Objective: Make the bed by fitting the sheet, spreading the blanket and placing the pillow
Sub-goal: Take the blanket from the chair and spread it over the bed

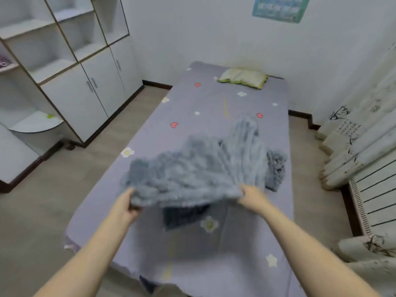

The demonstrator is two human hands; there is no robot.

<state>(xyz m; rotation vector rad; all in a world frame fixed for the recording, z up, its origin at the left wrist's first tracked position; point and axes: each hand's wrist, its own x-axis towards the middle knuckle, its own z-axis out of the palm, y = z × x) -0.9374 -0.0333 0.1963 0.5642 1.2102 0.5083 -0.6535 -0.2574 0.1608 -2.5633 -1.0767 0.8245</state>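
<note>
A lilac sheet (205, 103) printed with hearts and flowers covers the bed. A fluffy grey-blue blanket (199, 168) hangs bunched and blurred above the middle of the bed, its near edge lifted off the sheet. My left hand (126, 205) grips that near edge at its left corner. My right hand (252, 197) grips the same edge at the right. A pale yellow-green pillow (243, 78) lies at the far end of the bed, against the wall.
A white cabinet with open shelves and doors (85, 82) stands along the left, with bare floor (42, 200) between it and the bed. Cream curtains (353, 142) and a white radiator (377, 202) line the right side. A poster (278, 7) hangs on the far wall.
</note>
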